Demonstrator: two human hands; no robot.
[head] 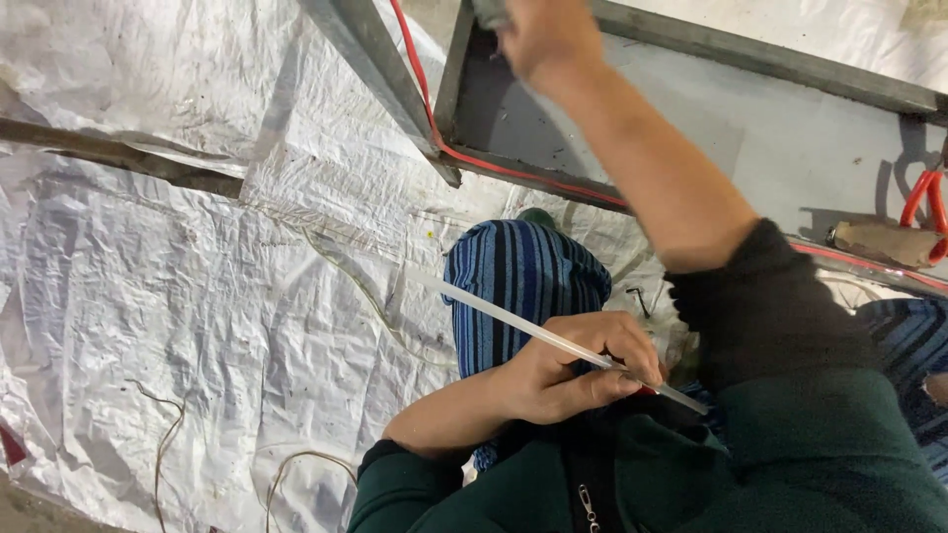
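Note:
My left hand (578, 363) is at the lower middle, shut on a thin white rod (494, 311) that slants from upper left to lower right across a blue striped cloth (518, 281). My right hand (543, 38) reaches up to the top edge, blurred, with its fingers closed on a grey object (487, 12) at the corner of a grey metal frame (449, 79). A red cable (494, 163) runs along that frame. Both sleeves are dark green.
A crumpled white woven sheet (178, 296) covers the ground, with thin loose wires (163, 444) on it. Red-handled pliers (923, 202) and a brownish block (884, 242) lie at the right. A small dark clip (637, 294) sits beside the cloth.

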